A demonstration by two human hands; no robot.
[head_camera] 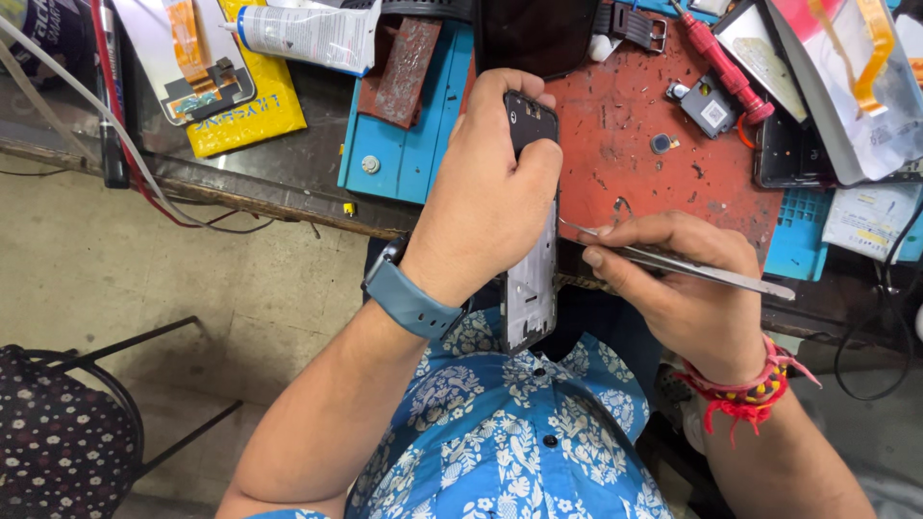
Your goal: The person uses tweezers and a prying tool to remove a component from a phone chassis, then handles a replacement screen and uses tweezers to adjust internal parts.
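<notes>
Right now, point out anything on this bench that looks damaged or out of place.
The red mat is scuffed and pitted, with dark gouges across it. The phone frame in the left hand is stripped bare, the right hand working tweezers at its edge. A small loose part lies alone on the mat.

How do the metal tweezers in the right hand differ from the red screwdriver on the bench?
The tweezers are bare silver metal; the red screwdriver has a red plastic handle. The tweezers are held in the right hand, tip by the phone frame; the screwdriver lies untouched on the red mat. Both are slim hand tools.
</notes>
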